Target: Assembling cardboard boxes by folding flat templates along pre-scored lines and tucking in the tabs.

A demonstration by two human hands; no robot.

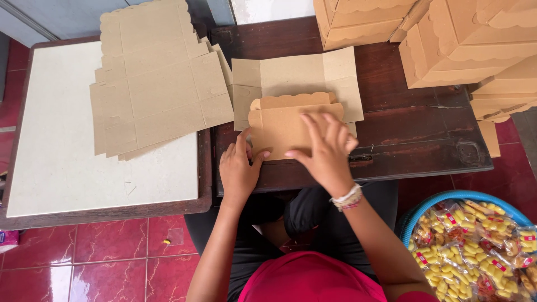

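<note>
Pressing down on a flat brown cardboard box blank with scalloped flap edges (291, 120), both hands work at the near edge of the dark wooden table (414, 140). The blank lies partly folded on that table, straight ahead of the person, its back panels spread flat and its front section doubled over toward the body.

The left hand (239, 168) is open, thumb and fingertips resting on the lower left corner of the folded section. The right hand (327, 151) is also open, fingers spread and laid flat across the top of the same section; neither hand closes around anything.

Such thin card looks light and fairly stiff, likely to bend cleanly only along its scored lines and to crease if pinched mid-panel, so the edges and corners beside the folds seem the safest places to hold.

To the left a stack of unfolded brown cardboard blanks (156, 78) lies across a pale-topped board (56, 156). Assembled brown cardboard boxes (464, 39) are piled at the far right, and a blue-rimmed basket of packeted yellow snacks (475, 240) sits on the red tiled floor (112, 251).
</note>
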